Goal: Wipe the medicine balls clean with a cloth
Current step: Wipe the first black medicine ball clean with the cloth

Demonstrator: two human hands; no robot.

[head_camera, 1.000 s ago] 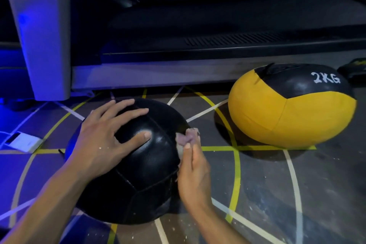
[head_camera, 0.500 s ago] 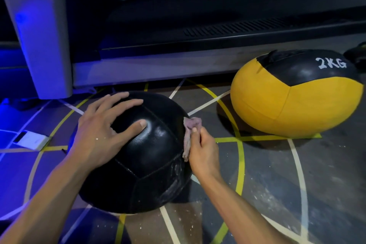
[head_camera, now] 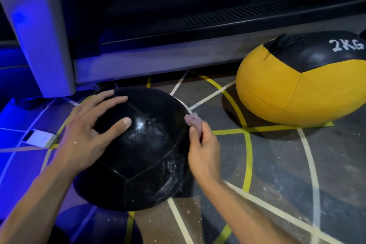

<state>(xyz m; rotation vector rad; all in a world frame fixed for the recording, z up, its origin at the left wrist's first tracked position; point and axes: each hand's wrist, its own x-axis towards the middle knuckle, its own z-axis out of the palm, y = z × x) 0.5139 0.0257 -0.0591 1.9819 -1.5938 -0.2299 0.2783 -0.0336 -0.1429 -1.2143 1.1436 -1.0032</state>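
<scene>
left hand (head_camera: 87, 134) spread flat on the black medicine ball (head_camera: 138, 150) – right hand (head_camera: 204, 150) pinches a cloth (head_camera: 193, 120) against its right side.

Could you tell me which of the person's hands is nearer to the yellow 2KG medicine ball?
The right hand. It pinches the cloth at the black ball's right side, facing the yellow ball across bare floor. The left hand rests on the black ball's far-left top.
</scene>
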